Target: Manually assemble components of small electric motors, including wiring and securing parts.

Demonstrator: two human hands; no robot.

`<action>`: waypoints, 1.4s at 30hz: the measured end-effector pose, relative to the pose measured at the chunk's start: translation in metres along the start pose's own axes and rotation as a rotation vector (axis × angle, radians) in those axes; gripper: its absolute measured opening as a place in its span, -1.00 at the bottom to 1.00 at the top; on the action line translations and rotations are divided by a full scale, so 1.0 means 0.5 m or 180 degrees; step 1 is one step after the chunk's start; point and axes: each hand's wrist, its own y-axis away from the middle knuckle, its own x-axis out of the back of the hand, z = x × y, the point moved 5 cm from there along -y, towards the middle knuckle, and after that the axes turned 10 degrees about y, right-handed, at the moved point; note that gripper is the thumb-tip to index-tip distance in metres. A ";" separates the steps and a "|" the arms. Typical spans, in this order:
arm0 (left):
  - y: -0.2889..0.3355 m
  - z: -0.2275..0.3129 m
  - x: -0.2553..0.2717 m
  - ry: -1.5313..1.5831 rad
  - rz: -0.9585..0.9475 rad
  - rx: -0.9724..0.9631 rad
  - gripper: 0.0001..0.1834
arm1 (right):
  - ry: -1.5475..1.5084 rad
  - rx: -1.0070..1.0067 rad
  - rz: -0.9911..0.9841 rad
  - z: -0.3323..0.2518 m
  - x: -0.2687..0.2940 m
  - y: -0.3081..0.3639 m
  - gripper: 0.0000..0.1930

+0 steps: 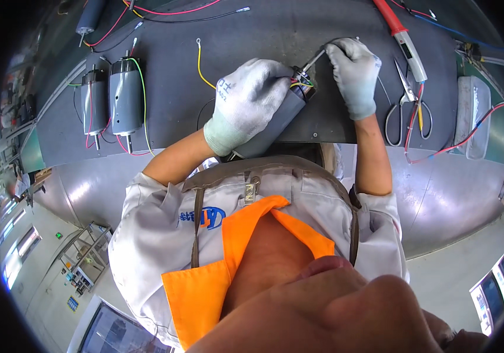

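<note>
A grey cylindrical motor lies slanted at the bench's near edge, in front of my body. My left hand, in a white glove, is closed over the motor, its fingertips at the far end. Short coloured wires, yellow-green among them, come out at that black end. From there a slim grey metal rod slants up to the right. My gloved right hand pinches around the rod's upper end, where a thin dark line curves over the fingers. The exact contact of the left fingertips is hidden.
Two grey motors with loose wires stand at left, another motor behind. A yellow wire lies nearby. On the right are a red-and-white corded hand tool, scissors and a translucent plastic box on the dark bench.
</note>
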 end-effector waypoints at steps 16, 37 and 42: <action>-0.016 0.010 0.004 -0.2480 -0.1949 -0.1990 -0.63 | -0.3006 -0.1969 -0.1738 -0.116 0.043 0.055 -0.76; -0.076 0.055 -0.033 -0.1889 -0.1572 -0.1868 -0.74 | 0.2763 -0.0212 0.0247 0.255 0.427 0.046 -0.56; -0.105 0.001 -0.034 -0.0223 -0.1899 -0.1563 -0.76 | 0.2568 -0.0640 -0.0611 0.194 0.349 0.111 -0.44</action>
